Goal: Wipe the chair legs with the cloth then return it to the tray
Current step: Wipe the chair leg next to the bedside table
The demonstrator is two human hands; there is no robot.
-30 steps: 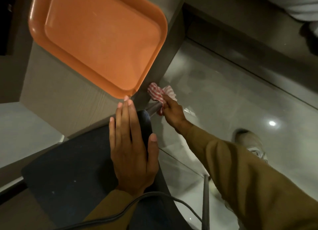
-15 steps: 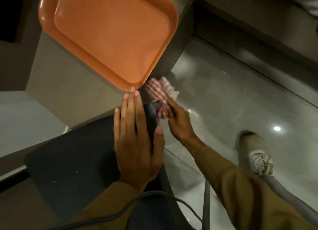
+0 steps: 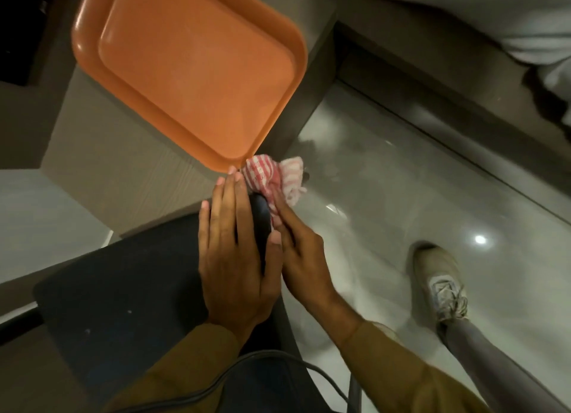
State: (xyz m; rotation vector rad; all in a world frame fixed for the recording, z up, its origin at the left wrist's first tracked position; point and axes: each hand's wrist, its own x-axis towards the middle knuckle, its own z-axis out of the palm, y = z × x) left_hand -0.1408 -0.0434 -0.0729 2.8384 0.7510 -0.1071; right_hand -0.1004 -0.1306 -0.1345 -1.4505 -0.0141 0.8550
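A red-and-white checked cloth (image 3: 272, 180) is bunched in my right hand (image 3: 301, 258), level with the far right corner of the dark chair seat (image 3: 123, 289) and just below the tray's near corner. My left hand (image 3: 234, 258) lies flat on the seat, fingers together, its fingertips close to the cloth. The orange tray (image 3: 188, 72) sits empty on a grey-brown table (image 3: 102, 177) beyond the chair. The chair legs are mostly hidden under the seat; one grey metal leg (image 3: 353, 391) shows at the bottom.
Glossy grey floor tiles (image 3: 386, 196) spread to the right. My shoe (image 3: 438, 276) and trouser leg stand on them. A dark cable (image 3: 262, 360) crosses the seat's near edge. White bedding (image 3: 525, 20) hangs at the top right above a dark base.
My right hand has risen with the cloth from beside the lower chair leg to the seat's corner, closer to the tray. My left hand has stayed flat on the seat.
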